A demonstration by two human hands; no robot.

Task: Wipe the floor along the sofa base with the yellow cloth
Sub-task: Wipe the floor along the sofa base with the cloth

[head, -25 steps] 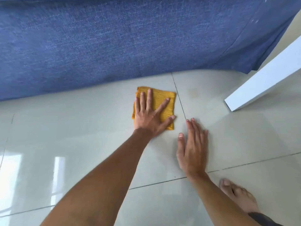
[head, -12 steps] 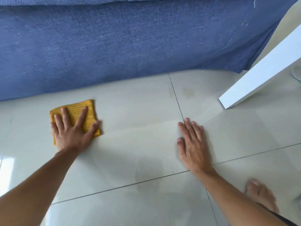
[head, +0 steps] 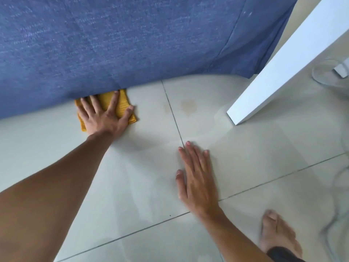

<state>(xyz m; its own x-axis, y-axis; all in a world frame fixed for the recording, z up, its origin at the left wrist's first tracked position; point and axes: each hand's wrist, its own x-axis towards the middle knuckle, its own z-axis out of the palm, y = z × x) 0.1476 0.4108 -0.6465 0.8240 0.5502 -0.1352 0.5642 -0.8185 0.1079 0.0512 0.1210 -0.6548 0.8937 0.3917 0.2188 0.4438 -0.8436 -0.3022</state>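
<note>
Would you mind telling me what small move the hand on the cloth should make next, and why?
Probably slide the left hand and the yellow cloth rightward along the sofa base. The cloth's far edge is already tucked under the blue fabric, and a yellowish stain lies unwiped just past the grout line, near that edge. The right hand rests flat, bracing.

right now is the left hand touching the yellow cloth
Touching. The head view shows the left hand pressed flat on the yellow cloth, fingers spread across it at the sofa base, with no gap visible.
</note>
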